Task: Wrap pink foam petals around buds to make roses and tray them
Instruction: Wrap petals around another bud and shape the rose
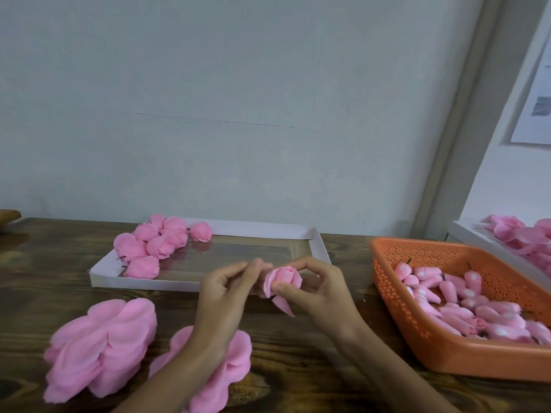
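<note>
Above the table (328, 323), between tray (316, 242) and petal piles (101, 341), both hands are holding a half-wrapped rose (284, 278): the right hand (316, 289) is pinching it, and the left hand (223, 289) is curling its fingers (256, 268) onto a petal edge. Buds (465, 305) are lying in the basket (396, 293).

Small craft workshop: wooden bench (313, 338), bulk petal stacks (101, 347), basket (396, 296) of buds, bare wall (238, 99).

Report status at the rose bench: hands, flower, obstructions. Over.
Both busy: left hand pinches a petal edge, right hand grips the rose. Rose part-wrapped, held above the table, short of the white tray. Nothing between them.
</note>
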Motion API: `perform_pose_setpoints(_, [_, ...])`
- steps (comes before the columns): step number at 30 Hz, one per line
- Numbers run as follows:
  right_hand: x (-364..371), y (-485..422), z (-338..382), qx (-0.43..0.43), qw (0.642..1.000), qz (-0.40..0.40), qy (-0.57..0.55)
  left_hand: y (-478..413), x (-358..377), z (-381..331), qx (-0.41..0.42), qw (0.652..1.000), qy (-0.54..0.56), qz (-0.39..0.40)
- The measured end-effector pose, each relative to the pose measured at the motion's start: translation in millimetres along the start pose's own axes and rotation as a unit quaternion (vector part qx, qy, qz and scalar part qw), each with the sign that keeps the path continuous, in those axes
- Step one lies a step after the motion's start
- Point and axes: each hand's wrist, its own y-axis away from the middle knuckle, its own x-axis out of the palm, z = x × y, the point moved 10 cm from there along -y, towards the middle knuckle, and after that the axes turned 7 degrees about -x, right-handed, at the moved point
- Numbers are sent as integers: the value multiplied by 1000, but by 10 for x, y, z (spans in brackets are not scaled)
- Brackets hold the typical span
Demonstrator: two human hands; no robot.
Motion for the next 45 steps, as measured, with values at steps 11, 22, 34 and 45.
perform_pose_setpoints(11, [388, 132, -11, 13, 998, 42, -53, -171, 299, 69, -53, 985, 75, 146])
perform_pose_setpoints(22, [334, 220, 207, -74, 983, -26, 166, -215, 205, 464, -134, 971, 186, 64])
perform_pose_setpoints(34, [552, 301, -246, 143, 985, 84, 38, -181, -126, 508, -186, 921, 335, -76])
perform_pose_setpoints(45, [712, 323, -48, 112, 980, 78, -143, -88, -221, 404, -143, 954, 234, -122])
